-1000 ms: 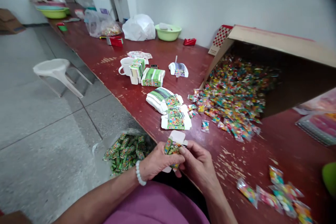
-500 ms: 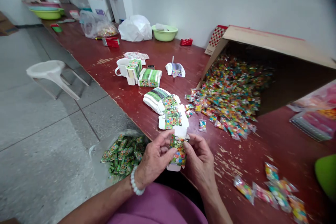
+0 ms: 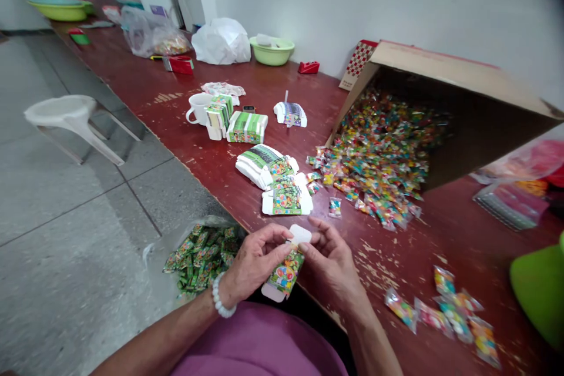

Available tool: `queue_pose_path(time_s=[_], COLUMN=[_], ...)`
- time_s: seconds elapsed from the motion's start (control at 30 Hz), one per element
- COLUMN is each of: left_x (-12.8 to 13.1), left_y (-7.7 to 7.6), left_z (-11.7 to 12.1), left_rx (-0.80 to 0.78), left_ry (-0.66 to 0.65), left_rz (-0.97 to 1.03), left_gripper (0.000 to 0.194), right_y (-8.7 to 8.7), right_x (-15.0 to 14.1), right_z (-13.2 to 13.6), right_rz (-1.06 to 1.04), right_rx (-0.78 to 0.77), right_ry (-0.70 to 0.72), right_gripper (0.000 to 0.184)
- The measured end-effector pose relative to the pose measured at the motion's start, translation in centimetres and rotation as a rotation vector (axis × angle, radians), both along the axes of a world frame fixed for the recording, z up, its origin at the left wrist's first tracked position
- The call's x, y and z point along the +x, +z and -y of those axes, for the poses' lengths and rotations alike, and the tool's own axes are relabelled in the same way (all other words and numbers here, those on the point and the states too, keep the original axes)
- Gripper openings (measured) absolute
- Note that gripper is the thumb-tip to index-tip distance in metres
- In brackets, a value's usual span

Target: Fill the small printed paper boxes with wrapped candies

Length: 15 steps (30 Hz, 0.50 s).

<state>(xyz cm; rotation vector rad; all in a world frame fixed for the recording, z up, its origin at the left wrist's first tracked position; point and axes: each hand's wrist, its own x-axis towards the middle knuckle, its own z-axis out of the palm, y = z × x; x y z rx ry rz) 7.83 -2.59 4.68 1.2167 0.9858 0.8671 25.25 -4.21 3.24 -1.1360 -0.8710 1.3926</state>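
The left hand [image 3: 256,259] pinches a small glossy printed carton [image 3: 285,275], tilted at the scuffed red table's [image 3: 259,77] edge. The right hand's [image 3: 335,263] thumb meets its smooth white upper flap [image 3: 300,233]; whether the bent fingers grip, I cannot tell.

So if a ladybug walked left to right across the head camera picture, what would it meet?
White stool → pile of green packets → little box being held → one wrapped candy lying alone → loose bunch of candies → bright green thing at the edge.
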Motion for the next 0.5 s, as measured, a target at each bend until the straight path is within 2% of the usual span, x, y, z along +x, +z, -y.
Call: queue_pose_path(time_s=[0.07,0.13,0.23,0.3,0.4,0.5], left_x=[0.1,0.1,0.4,0.7,1.2,1.5], left_y=[-0.2,-0.3,-0.7,-1.0,-1.4,-1.3], left_z=[-0.1,-0.2,-0.2,-0.1,0.2,0.4], left_rx=[-0.092,-0.215,-0.426,-0.537,-0.593,-0.553], left_ry=[0.031,0.002,-0.180,-0.272,-0.206,-0.133], left_rz=[0.102,0.223,0.404,0.453,0.410,0.312], left_gripper=[0.040,0.054,0.050,0.056,0.061,0.064], right_y=[0.2,0.3,0.3,0.4,0.8,1.4], right_x=[0.0,0.1,0.2,0.2,0.3,0.2], right_z=[0.1,0.3,0.7,0.9,1.2,1.2], right_rz=[0.102,0.219,0.283,0.330,0.481,0.534], right_rx=[0.049,0.126,0.194,0.215,0.309,0.292], right_ry=[0.024,0.000,-0.042,0.014,0.114,0.095], right_gripper=[0.021,0.014,0.012,0.010,0.012,0.014])
